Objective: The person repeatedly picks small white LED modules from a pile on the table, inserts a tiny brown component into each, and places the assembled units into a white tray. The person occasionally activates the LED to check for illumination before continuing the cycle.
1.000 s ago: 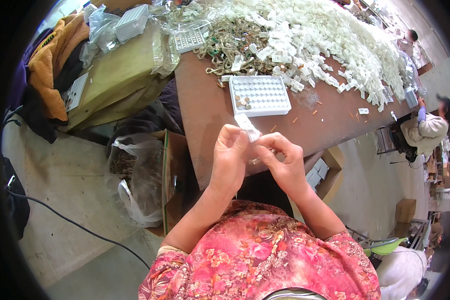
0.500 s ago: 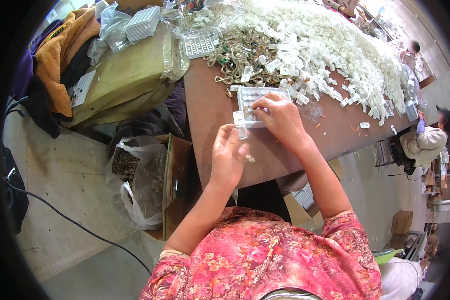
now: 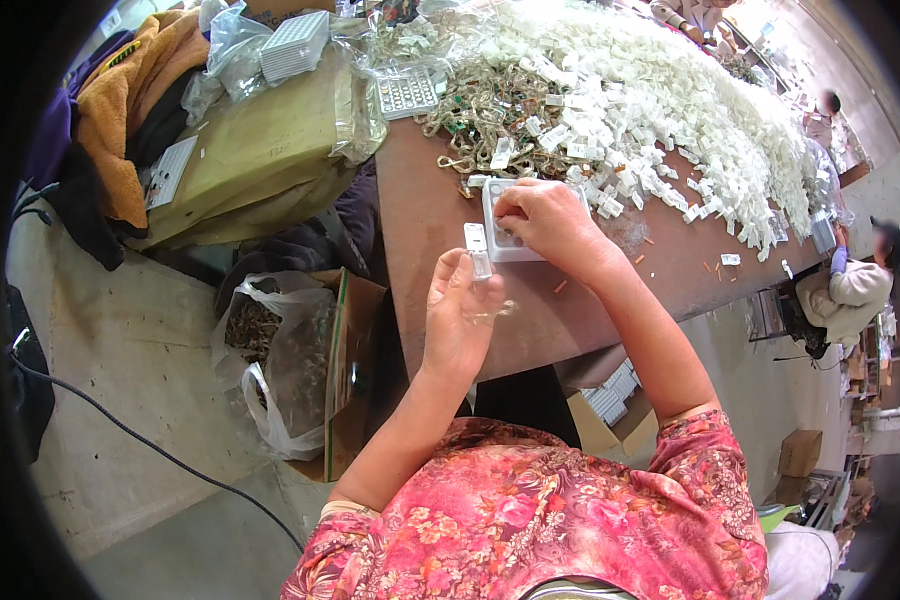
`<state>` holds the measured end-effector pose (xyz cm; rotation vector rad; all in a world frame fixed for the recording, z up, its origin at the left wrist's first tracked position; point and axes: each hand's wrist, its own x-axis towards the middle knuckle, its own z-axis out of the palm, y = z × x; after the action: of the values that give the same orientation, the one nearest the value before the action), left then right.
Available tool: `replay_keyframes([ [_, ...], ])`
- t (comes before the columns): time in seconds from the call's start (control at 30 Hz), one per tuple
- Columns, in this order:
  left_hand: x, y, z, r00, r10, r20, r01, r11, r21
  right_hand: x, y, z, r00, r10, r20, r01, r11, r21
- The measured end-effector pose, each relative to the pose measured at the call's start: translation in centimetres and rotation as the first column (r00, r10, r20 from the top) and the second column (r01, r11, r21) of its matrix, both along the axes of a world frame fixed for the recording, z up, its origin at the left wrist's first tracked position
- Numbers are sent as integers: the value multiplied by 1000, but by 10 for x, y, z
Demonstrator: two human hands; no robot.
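My left hand (image 3: 458,315) grips a small clear plastic case (image 3: 478,252) with its hinged lid swung up, just left of a white tray. A thin, pale, cord-like thing (image 3: 502,309) hangs by that hand's fingers; its kind is unclear. The white tray (image 3: 523,254) has rows of round pockets and lies on the brown table (image 3: 440,350). Over it, my right hand (image 3: 555,220) has its fingers pinched together down at the pockets. Whatever the fingertips hold is hidden.
A big heap of small clear cases (image 3: 660,120) covers the far table, beside a tangle of brownish cords (image 3: 495,120). Another pocketed tray (image 3: 407,95) lies at the back left. A bag-lined carton (image 3: 350,370) stands left of the table. A person (image 3: 855,285) sits at the right.
My right fingers have curled in more tightly over the tray pockets. My left hand still holds the case, and the cord-like thing by it has swung a little. The view has shifted slightly.
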<state>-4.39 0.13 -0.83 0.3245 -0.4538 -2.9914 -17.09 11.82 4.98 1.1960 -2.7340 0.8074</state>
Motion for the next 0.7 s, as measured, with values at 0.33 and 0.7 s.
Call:
replay_keyframes([
  [0.33, 2, -1, -2, 996, -69, -62, 66, 997, -50, 52, 12, 23, 992, 13, 127, 28, 947, -319],
  [0.7, 2, 1, -7, 992, -78, -97, 65, 990, -129, 79, 11, 20, 986, 35, -166, -60, 988, -143],
])
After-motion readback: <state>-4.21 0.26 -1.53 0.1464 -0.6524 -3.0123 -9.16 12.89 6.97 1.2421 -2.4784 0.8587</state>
